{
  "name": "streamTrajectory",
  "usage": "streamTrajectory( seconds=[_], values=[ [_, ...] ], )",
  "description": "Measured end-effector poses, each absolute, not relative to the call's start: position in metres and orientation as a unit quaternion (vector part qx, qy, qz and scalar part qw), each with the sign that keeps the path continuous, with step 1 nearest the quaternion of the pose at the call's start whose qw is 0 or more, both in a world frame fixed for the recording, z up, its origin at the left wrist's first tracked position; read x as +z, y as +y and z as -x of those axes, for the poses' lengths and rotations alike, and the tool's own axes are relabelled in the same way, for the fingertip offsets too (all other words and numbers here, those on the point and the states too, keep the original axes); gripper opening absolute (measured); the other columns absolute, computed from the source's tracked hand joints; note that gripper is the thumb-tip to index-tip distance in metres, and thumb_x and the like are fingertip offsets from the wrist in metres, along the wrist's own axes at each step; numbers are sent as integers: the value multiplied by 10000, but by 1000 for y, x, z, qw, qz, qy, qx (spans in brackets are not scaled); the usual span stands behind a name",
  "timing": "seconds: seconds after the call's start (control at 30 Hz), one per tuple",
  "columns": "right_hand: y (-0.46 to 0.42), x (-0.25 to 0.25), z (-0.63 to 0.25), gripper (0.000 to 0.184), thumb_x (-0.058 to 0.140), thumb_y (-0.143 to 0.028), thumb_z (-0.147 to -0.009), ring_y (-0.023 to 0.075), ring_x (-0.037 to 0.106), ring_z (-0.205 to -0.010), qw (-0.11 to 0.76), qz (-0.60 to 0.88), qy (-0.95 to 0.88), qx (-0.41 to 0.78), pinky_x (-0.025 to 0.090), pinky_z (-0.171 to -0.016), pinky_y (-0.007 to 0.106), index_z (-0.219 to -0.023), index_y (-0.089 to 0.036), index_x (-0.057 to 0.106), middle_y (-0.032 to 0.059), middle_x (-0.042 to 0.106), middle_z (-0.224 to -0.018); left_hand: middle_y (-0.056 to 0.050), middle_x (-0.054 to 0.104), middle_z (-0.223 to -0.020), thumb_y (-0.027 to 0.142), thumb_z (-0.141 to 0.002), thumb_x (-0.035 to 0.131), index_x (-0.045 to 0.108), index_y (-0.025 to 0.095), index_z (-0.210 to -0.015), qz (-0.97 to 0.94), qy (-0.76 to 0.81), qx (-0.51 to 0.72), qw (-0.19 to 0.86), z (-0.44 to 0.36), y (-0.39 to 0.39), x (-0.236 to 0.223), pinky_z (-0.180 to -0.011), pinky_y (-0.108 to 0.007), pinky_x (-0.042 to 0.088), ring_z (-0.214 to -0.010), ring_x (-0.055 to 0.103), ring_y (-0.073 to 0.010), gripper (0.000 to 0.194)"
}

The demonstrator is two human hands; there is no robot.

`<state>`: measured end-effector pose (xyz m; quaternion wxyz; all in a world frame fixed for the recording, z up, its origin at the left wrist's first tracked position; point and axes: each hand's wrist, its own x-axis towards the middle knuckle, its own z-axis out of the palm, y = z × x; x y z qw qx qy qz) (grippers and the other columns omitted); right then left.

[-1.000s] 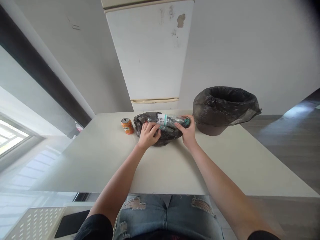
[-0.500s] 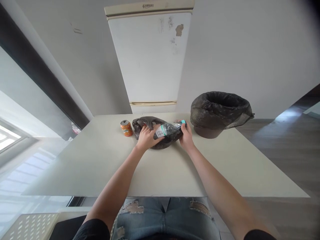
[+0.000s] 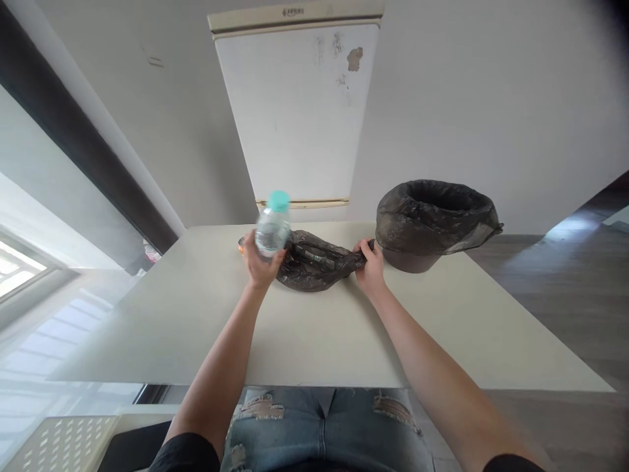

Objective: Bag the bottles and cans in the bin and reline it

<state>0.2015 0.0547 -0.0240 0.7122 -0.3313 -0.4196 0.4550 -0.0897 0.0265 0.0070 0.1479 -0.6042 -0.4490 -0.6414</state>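
Note:
A clear plastic bottle with a teal cap (image 3: 273, 229) is upright in my left hand (image 3: 261, 265), whose fingers wrap round its lower part; the bottle is a little blurred. My right hand (image 3: 370, 269) is closed on the gathered right end of a black plastic bag (image 3: 307, 280). The bag lies on the table with its mouth partly open, and something shiny and clear shows inside it. Behind my left hand an orange can (image 3: 240, 246) is mostly hidden.
A dark bin (image 3: 410, 261) lined with a black bag (image 3: 432, 226) stands at the table's back right. Beyond the pale table (image 3: 324, 347) stands a white fridge (image 3: 299, 118). A perforated white surface (image 3: 63, 442) is at lower left.
The bottle, lying across the bag before, is now lifted to the left and upright in my left hand. My right hand has let go of its cap end and grips the bag.

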Motion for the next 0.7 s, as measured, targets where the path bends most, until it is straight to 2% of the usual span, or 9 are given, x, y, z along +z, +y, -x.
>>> streamTrajectory(
  seconds=[0.1, 0.2, 0.27, 0.37, 0.5, 0.7],
  values=[
    [56, -27, -202, 505, 809, -648, -790, 155, 536, -661, 708, 335, -415, 463, 541, -620, 298, -820, -267, 479, -18, 503, -751, -118, 579, -1227, 649, -941, 555, 425, 218, -1373, 465, -490, -716, 177, 113, 29, 18, -1062, -452, 490, -1201, 617, -291, 624],
    [58, -31, -201, 494, 796, -638, -808, 149, 534, -656, 703, 326, -420, 472, 529, -619, 293, -825, -264, 474, -26, 505, -753, -113, 532, -1345, 519, -978, 558, 344, 261, -1439, 407, -530, -723, 175, 141, 30, 29, -1112, -438, 464, -1283, 575, -259, 569],
    [58, -34, -201, 464, 769, -621, -843, 148, 530, -656, 696, 323, -430, 476, 523, -625, 294, -834, -265, 472, -29, 499, -755, -117, 516, -1397, 423, -943, 619, 303, 262, -1469, 370, -587, -704, 153, 158, 31, 30, -1132, -440, 455, -1322, 547, -256, 634],
    [59, -36, -201, 448, 767, -608, -848, 155, 529, -652, 695, 315, -432, 481, 524, -636, 309, -839, -266, 477, -32, 495, -747, -148, 522, -1381, 273, -858, 662, 364, 213, -1421, 285, -672, -672, 128, 176, 36, 22, -1184, -511, 393, -1380, 486, -311, 639],
    [60, -36, -202, 438, 812, -569, -815, 150, 521, -643, 703, 308, -410, 493, 516, -622, 306, -834, -261, 501, -33, 498, -740, -172, 518, -1303, 217, -787, 700, 416, 203, -1373, 235, -736, -633, 56, 186, 44, 6, -1160, -605, 382, -1364, 474, -391, 651],
    [64, -39, -203, 411, 823, -521, -824, 136, 510, -641, 712, 303, -394, 496, 491, -596, 280, -832, -254, 511, -34, 500, -745, -142, 470, -1256, 175, -691, 749, 448, 214, -1333, 249, -750, -613, 9, 192, 52, -14, -1096, -554, 457, -1273, 548, -381, 709]
  ],
)
